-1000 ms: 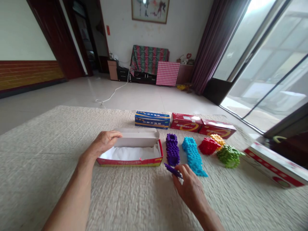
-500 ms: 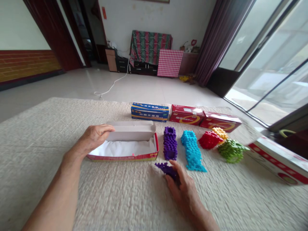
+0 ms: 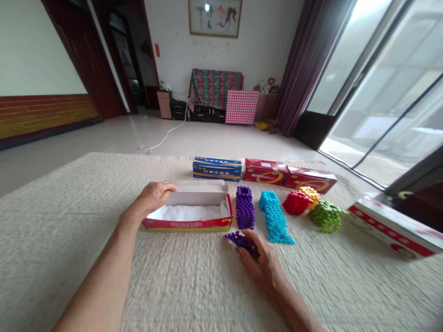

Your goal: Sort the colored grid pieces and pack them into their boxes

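An open red cardboard box (image 3: 188,225), lined inside with white cloth (image 3: 194,212), lies on the pale textured cover. My left hand (image 3: 152,199) is closed on the box's left end, by the raised lid flap (image 3: 204,186). In front of the box's right corner, my right hand (image 3: 265,263) grips a flat purple interlocking block (image 3: 237,238), low over the cover. Part of that piece is hidden by the fingers. Just beyond it stands a built purple block structure (image 3: 245,210), with a light blue one (image 3: 275,216) to its right.
Red blocks (image 3: 297,203), yellow blocks (image 3: 310,196) and green blocks (image 3: 325,216) sit farther right. Behind them run a blue box (image 3: 217,169) and two red boxes (image 3: 265,172). A white and red box (image 3: 394,228) lies at the right edge.
The view has tilted upward. More of the box's front wall shows, and the box sits slightly closer to the purple structure. Both hands keep their holds.
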Demonstrator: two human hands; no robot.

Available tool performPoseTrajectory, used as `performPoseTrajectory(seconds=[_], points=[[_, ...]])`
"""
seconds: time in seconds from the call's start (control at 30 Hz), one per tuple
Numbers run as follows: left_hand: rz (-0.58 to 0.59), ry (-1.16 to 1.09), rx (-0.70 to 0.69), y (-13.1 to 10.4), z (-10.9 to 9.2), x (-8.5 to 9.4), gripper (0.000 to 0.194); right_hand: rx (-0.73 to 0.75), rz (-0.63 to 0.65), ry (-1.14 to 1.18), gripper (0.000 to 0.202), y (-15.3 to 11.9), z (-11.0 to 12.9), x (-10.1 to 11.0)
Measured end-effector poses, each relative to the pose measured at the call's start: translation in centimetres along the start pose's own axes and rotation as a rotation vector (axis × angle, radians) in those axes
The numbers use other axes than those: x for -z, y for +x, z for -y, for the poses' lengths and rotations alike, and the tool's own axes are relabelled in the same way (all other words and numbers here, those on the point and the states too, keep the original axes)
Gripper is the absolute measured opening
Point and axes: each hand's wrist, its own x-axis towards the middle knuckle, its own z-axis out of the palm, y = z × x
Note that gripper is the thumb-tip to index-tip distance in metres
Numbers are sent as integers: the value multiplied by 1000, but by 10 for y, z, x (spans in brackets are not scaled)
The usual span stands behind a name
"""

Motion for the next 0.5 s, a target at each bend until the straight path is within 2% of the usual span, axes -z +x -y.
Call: performPoseTrajectory(seconds=[0.3,0.5], points=[[5,-42,-37,-1,-3,-1,38,-6,46,27,31,1,5,8],[16,-74,-37,-1,0,-1,36,3,35,16,31,2,4,5]])
